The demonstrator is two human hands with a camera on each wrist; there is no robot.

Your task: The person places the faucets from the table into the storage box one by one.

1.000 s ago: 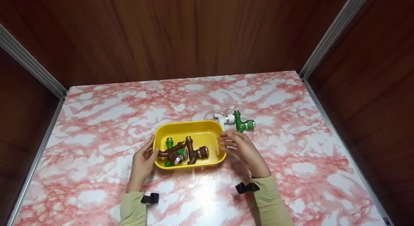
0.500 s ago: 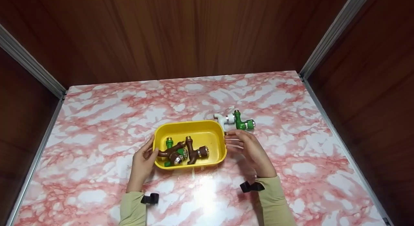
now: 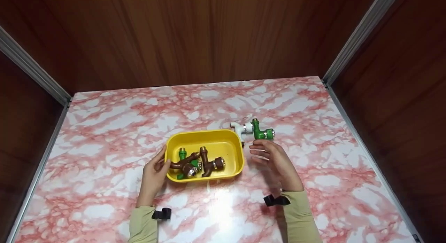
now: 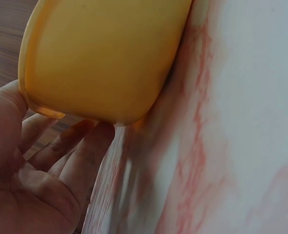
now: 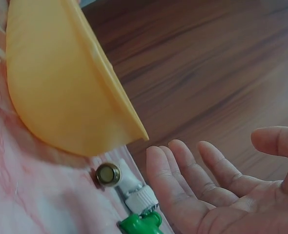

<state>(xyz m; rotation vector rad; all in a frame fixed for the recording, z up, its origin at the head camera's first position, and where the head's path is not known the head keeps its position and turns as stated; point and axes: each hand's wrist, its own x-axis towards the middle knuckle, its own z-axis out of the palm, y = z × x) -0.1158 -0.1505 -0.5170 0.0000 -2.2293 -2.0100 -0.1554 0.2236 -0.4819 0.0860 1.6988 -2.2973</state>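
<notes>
A yellow plastic tub (image 3: 226,145) sits on the table with two brown taps, one (image 3: 207,163) on the right and another (image 3: 184,164) lying across a green tap (image 3: 182,152). My left hand (image 3: 155,171) grips the tub's left end, thumb at the rim and fingers against the outer wall; the left wrist view shows those fingers (image 4: 92,146) from below. To the right of the tub, apart from it, my right hand (image 3: 273,159) holds nothing, its fingers loosely extended. Beyond it lie a white tap (image 3: 238,128) and a second green tap (image 3: 259,132).
The table (image 3: 104,138) has a red and white marbled top. A brown wood-grain panel (image 3: 209,37) stands along its back, with further panels on both sides. Metal rails (image 3: 362,30) run along the corners. A black strap (image 3: 277,200) is on the right wrist.
My right hand has come away from the tub's right end and shifted right. My left hand, the tub and the taps stay where they were.
</notes>
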